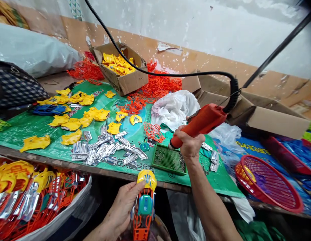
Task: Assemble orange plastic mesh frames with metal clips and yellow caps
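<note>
My left hand [125, 204] grips a toy car body [145, 204] in front of the table edge. Its front is yellow, with an orange frame and a teal piece in the middle. My right hand [189, 144] is wrapped round a red electric screwdriver [199, 124], whose black cable runs up and to the left. The screwdriver's tip points down over the green perforated tray [160, 167], which holds many small dark pieces, probably screws. Whether the tip touches them I cannot tell. Silver parts [105, 149] lie in a pile left of the tray.
Yellow shells [72, 124] are spread across the green table covering [55, 152]. Behind them stands a cardboard box [132, 82] of yellow parts beside orange frames [160, 82]. A red basket [293, 197] sits at right; a white sack [77, 204] of assembled pieces stands lower left.
</note>
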Tool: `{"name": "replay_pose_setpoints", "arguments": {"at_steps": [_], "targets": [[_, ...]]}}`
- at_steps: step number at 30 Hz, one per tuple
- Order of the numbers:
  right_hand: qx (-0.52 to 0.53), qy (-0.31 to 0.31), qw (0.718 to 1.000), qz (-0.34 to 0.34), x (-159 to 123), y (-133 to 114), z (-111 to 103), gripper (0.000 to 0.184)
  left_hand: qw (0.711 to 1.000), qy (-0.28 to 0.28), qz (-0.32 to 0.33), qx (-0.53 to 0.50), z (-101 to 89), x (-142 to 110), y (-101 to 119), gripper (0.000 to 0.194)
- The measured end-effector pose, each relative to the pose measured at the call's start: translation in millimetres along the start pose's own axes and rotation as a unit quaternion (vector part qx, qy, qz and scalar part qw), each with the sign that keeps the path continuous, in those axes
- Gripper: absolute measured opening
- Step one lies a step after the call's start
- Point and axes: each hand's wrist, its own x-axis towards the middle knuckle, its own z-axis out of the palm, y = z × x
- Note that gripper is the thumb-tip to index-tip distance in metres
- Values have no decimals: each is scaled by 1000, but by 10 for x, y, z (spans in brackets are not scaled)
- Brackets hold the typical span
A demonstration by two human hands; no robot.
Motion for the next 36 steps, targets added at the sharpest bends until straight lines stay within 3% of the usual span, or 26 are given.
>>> {"name": "replay_pose_setpoints", "arguments": {"at_steps": [26, 31, 36], "targets": [[-2, -3, 1000, 5, 21, 21, 30, 16, 1000, 8, 11, 28, -70, 84, -38, 43], [39, -11, 999, 4, -6, -275, -7, 14, 999, 9, 17, 26, -62, 77, -50, 40], [127, -117, 984, 45, -378, -696, -77, 36, 1000, -8, 7, 18, -52, 67, -53, 43]]}}
